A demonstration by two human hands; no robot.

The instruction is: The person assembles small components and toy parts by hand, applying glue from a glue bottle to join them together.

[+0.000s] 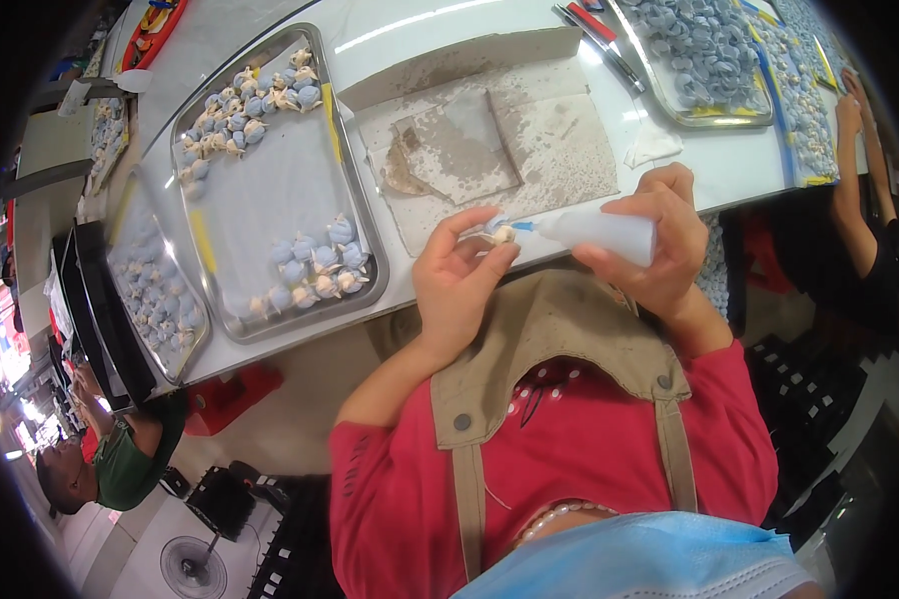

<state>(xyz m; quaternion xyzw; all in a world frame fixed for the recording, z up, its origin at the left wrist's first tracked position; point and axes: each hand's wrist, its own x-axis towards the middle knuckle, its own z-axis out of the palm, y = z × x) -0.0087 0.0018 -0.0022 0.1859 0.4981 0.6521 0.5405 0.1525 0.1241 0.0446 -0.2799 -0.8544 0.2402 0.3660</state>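
Observation:
Between the thumb and fingers of my left hand [459,280] is a small blue-and-cream figurine part [500,231]. My right hand [664,235] is wrapped round a white squeeze bottle [609,236], which lies tilted nearly level. Its thin blue nozzle tip [523,227] points left and reaches the part, or almost; I cannot tell whether they touch. Both hands are over the near edge of the table, in front of a stained cardboard sheet [559,130]. To the left, a metal tray [260,190] holds many similar blue-and-cream parts [315,260] in two groups on a pale liner.
A second tray of parts [155,275] lies further left. At the back right stands a metal tray [704,122] of grey-blue curved pieces [694,50]. Pens [609,50] and a crumpled white tissue [652,145] lie near it. Other people work at the far left and far right.

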